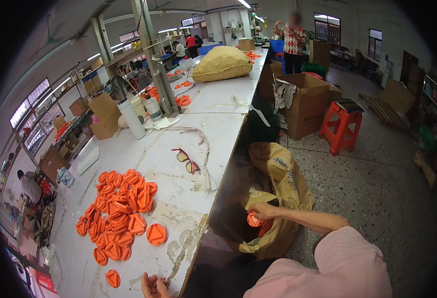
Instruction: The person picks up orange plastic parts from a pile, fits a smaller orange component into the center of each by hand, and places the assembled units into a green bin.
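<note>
My right hand (265,210) reaches down to the right of the table, into the mouth of a yellow woven sack (280,171). Its fingers are closed on an orange disc (254,219) with a triangle on its face. More orange shows deeper in the sack, partly hidden by the hand and the sack's rim. At the table's near edge lies my left hand (155,286), fingers loosely bent and apart, with nothing seen in them. Close by is a single orange disc (113,278). Beyond it spreads a heap of similar orange discs (116,211), with another loose disc (156,234) beside it.
Glasses (186,161), a white bottle (131,119) and a patterned mug (65,177) stand or lie on the white table (178,198). A metal post rises from it. Farther off are a full yellow sack (223,63), a cardboard box (305,102), a red stool (342,127) and a standing person.
</note>
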`<state>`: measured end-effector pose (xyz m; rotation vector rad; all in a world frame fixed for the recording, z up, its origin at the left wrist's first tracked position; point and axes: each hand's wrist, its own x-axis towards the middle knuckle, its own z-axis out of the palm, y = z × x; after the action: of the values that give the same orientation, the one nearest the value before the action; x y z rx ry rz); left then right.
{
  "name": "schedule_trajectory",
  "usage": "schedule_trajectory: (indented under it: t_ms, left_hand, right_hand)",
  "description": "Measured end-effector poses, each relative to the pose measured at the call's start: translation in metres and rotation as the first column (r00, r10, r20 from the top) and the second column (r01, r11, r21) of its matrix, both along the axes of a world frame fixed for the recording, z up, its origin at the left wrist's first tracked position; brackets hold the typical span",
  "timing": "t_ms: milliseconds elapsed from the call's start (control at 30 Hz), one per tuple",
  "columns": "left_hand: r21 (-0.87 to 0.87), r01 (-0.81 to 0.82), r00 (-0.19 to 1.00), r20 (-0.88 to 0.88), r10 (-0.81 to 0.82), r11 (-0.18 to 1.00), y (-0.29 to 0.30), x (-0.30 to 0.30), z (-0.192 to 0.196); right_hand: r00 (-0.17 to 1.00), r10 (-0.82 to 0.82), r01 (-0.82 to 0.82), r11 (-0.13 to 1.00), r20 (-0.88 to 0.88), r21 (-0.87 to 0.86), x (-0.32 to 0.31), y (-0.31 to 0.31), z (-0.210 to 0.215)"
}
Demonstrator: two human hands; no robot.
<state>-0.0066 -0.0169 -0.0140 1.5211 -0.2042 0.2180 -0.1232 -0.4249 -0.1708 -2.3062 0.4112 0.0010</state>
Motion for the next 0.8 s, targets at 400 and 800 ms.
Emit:
schedule_trajectory:
  t_ms: [400,800]
  left_hand:
    - [0.069,-0.022,1.0,0.002,0.022,0.997,-0.014,0.009,0.002]
    - [0.036,-0.014,1.0,-0.023,0.015,0.999,-0.011,0.005,0.002]
  right_hand:
    - [0.971,0.078,-0.169,0.894,-0.227,-0.416,-0.004,0.0,-0.016]
    - [0.921,0.336,-0.372,0.909,-0.199,-0.187,0.014,0.067,0.066]
